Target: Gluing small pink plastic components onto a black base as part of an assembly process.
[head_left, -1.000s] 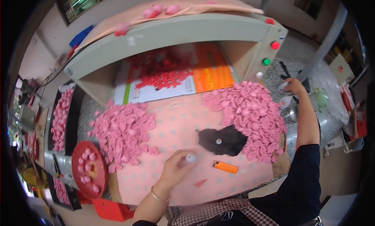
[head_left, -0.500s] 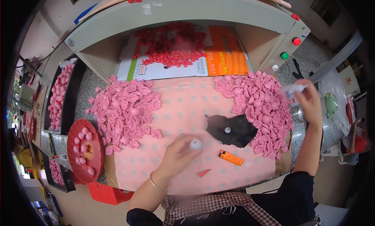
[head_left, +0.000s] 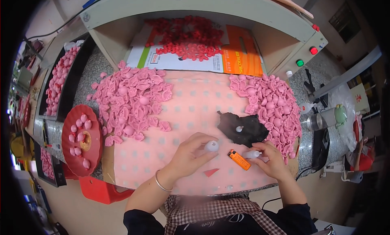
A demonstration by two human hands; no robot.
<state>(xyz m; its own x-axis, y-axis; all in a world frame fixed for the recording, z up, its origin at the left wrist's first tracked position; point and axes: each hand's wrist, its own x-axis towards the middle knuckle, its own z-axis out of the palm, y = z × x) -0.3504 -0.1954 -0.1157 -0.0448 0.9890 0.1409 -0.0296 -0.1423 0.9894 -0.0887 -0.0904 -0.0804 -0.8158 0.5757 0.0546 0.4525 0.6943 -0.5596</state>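
The left hand pinches a small white cap over the pink dotted mat. The right hand grips a little white bottle lying sideways. An orange lighter lies on the mat between the two hands, just beside the bottle. A black patch sits above it. Heaps of pink pieces lie on both sides.
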